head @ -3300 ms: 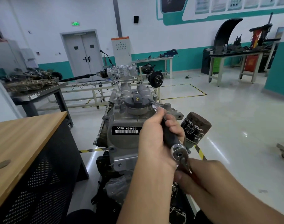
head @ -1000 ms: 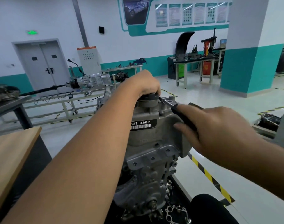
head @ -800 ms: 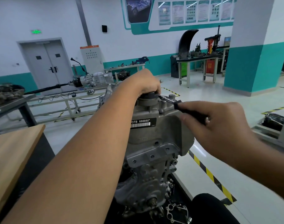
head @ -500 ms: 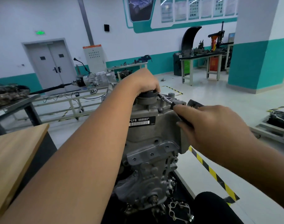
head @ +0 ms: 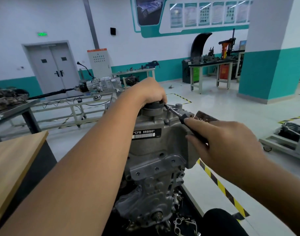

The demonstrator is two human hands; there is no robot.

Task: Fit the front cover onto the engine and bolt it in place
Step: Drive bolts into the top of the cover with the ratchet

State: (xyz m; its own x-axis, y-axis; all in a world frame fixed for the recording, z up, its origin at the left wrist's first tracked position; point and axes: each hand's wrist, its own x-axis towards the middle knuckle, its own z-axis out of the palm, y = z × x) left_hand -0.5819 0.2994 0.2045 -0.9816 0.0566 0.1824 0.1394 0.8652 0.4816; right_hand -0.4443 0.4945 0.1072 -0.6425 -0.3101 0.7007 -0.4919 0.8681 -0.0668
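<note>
The grey engine (head: 156, 176) stands upright before me, its cast front cover (head: 164, 147) carrying a black label "CFB 666660". My left hand (head: 149, 92) rests on top of the engine, fingers curled over the black round cap (head: 153, 106) and the ratchet's head. My right hand (head: 221, 142) grips the black handle of the ratchet wrench (head: 178, 115), whose shaft runs up-left to the top right corner of the cover. The bolt under the tool is hidden.
A wooden-topped bench (head: 12, 155) stands at my left. An oil filter (head: 203, 117) juts out behind my right hand. A loose gasket (head: 185, 224) lies at the engine's foot. Yellow-black floor tape (head: 221, 186) runs at right. A gearbox on a frame (head: 98, 85) lies beyond.
My right hand has swung the ratchet handle back and forth by a small arc. My left hand has stayed on the engine's top. The view has shifted slightly.
</note>
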